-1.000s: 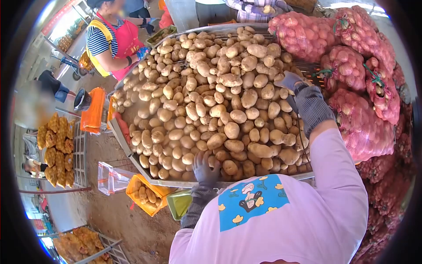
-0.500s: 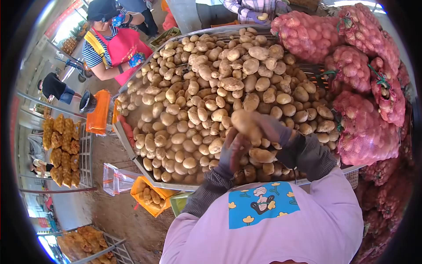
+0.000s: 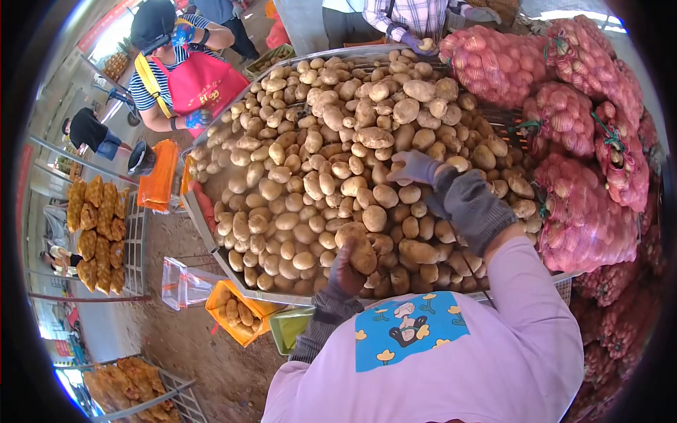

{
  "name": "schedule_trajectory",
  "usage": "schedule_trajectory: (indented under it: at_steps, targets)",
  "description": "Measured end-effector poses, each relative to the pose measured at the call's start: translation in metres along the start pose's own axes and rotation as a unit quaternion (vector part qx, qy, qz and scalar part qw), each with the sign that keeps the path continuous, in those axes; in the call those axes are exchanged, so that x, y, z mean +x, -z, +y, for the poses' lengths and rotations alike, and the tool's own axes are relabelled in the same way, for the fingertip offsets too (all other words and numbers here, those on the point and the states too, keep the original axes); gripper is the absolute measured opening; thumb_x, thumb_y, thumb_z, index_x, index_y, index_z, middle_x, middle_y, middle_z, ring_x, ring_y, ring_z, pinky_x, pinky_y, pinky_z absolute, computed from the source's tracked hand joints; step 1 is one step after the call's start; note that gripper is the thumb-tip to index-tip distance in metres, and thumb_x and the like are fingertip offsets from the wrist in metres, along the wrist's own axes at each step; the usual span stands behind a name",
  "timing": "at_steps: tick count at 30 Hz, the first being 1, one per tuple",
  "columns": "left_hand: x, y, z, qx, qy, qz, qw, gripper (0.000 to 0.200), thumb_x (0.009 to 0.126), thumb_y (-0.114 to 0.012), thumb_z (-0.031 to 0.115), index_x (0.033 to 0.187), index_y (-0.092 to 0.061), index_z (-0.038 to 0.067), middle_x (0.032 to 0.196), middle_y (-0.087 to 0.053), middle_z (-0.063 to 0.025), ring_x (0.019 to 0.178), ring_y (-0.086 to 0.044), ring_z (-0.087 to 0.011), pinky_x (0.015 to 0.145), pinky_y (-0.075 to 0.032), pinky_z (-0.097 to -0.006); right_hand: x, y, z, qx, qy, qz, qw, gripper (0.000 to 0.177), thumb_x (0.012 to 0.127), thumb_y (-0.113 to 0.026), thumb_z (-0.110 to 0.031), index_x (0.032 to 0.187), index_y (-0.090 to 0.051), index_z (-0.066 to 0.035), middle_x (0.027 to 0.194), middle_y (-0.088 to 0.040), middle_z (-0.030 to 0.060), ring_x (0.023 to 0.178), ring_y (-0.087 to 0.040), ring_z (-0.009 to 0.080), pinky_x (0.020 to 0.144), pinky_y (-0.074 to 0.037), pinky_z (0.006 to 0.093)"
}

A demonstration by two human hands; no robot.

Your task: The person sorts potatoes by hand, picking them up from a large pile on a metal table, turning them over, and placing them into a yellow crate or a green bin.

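Observation:
A broad heap of brown potatoes (image 3: 285,222) fills the metal-edged table in front of me. My left hand (image 3: 345,273), in a dark glove, is closed round a large potato (image 3: 358,248) near the table's front edge. Farther forward, my right hand (image 3: 416,169), in a purple-grey glove, lies on the heap with its fingers curled down. Whatever is under its palm and fingertips is hidden. Loose potatoes surround both hands.
Pink net sacks of onions (image 3: 589,211) are stacked at the right. An orange-lined crate with potatoes (image 3: 243,314) and a green crate (image 3: 289,330) stand below the front edge. A person in a pink apron (image 3: 204,88) stands at far left; another's gloved hand (image 3: 423,46) shows at the back.
Both hands were together around the large potato. Now my left hand has it lower and to the left, while my right hand has left it and moved forward onto the heap.

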State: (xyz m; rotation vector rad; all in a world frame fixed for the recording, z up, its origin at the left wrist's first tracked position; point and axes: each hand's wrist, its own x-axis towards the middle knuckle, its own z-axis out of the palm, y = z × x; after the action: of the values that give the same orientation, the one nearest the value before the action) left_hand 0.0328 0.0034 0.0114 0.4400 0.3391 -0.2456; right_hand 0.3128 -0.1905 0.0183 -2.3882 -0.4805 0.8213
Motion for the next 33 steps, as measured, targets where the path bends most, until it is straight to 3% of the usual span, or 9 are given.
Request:
schedule_trajectory:
  at_steps: [2,6,8,10,12,22,27,30,33]
  targets:
    - [-0.001,0.004,0.000,-0.023,-0.024,-0.012,0.999,0.049,0.099,-0.056,0.043,0.133,-0.053,0.008,0.122,-0.062,-0.0079,0.117,-0.059,-0.0245,0.104,-0.047,-0.0416,-0.004,0.008,-0.005,0.198,0.013,-0.152,0.968,0.090,0.071,-0.080,-0.057,0.137,-0.051,-0.003,0.129,-0.056,0.0199,0.109,-0.062,0.0308,0.092,-0.052,0.0377]
    - [0.005,0.001,0.004,-0.056,-0.026,-0.033,0.998,0.052,0.097,-0.060,0.044,0.134,-0.052,0.007,0.122,-0.062,-0.0080,0.120,-0.057,-0.0269,0.105,-0.046,-0.0438,-0.032,-0.027,-0.013,-0.123,0.058,0.118,0.984,0.081,0.077,-0.081,-0.045,0.139,-0.050,-0.003,0.105,-0.067,0.0135,0.101,-0.065,0.0246,0.089,-0.053,0.0329]
    - [0.006,-0.009,0.007,-0.088,-0.020,0.000,0.996,0.055,0.096,-0.061,0.045,0.135,-0.050,0.007,0.124,-0.061,-0.0085,0.122,-0.056,-0.0294,0.105,-0.045,-0.0471,-0.034,-0.022,-0.003,0.061,0.077,0.062,0.993,0.085,0.078,-0.079,-0.045,0.144,-0.045,-0.004,0.128,-0.060,0.0230,0.117,-0.061,0.0333,0.096,-0.051,0.0376]
    - [0.007,0.000,0.008,-0.078,-0.022,-0.038,0.996,0.056,0.097,-0.059,0.047,0.136,-0.049,0.008,0.128,-0.059,-0.0102,0.126,-0.053,-0.0313,0.106,-0.044,-0.0499,-0.047,-0.020,0.015,0.208,0.124,0.036,0.970,0.074,0.085,-0.072,-0.042,0.143,-0.046,-0.004,0.134,-0.058,0.0144,0.118,-0.061,0.0280,0.098,-0.052,0.0375]
    - [0.004,-0.001,0.011,-0.086,-0.021,-0.072,0.993,0.057,0.098,-0.057,0.048,0.138,-0.047,0.007,0.133,-0.057,-0.0119,0.131,-0.050,-0.0318,0.109,-0.042,-0.0498,-0.089,0.000,-0.008,0.565,0.091,-0.119,0.811,0.057,0.094,-0.062,-0.034,0.140,-0.050,-0.003,0.133,-0.058,0.0088,0.116,-0.062,0.0220,0.098,-0.053,0.0358]
    - [0.002,-0.046,0.010,-0.104,-0.111,-0.105,0.983,0.067,0.092,-0.058,0.059,0.135,-0.051,0.008,0.142,-0.049,-0.0137,0.137,-0.042,-0.0318,0.108,-0.040,-0.0541,-0.132,-0.023,-0.034,0.632,0.151,-0.154,0.744,0.051,0.102,-0.050,-0.030,0.144,-0.044,-0.001,0.133,-0.058,0.0095,0.117,-0.061,0.0204,0.096,-0.055,0.0340]
    - [0.014,-0.008,0.021,-0.153,-0.163,-0.082,0.971,0.078,0.090,-0.047,0.072,0.131,-0.054,0.006,0.136,-0.055,-0.0150,0.129,-0.049,-0.0340,0.112,-0.037,-0.0524,-0.101,-0.052,-0.040,0.200,0.252,0.004,0.947,0.051,0.095,-0.064,-0.038,0.132,-0.055,-0.003,0.130,-0.058,0.0145,0.106,-0.063,0.0265,0.086,-0.054,0.0377]
    - [-0.007,0.001,0.022,-0.127,-0.176,-0.031,0.976,0.065,0.094,-0.044,0.067,0.115,-0.058,0.008,0.111,-0.062,-0.0077,0.108,-0.060,-0.0266,0.097,-0.048,-0.0448,-0.050,-0.013,-0.051,-0.253,0.118,0.238,0.930,0.042,0.091,-0.064,-0.032,0.122,-0.059,-0.004,0.128,-0.057,0.0174,0.114,-0.056,0.0311,0.089,-0.047,0.0435]
    - [-0.022,-0.037,0.023,-0.009,-0.250,0.083,0.965,0.053,0.091,-0.057,0.052,0.116,-0.051,0.005,0.104,-0.060,-0.0081,0.101,-0.060,-0.0227,0.091,-0.050,-0.0424,0.032,-0.017,0.012,-0.450,0.100,0.321,0.828,0.042,0.090,-0.058,-0.029,0.126,-0.057,-0.007,0.135,-0.052,0.0171,0.127,-0.046,0.0312,0.097,-0.043,0.0480]
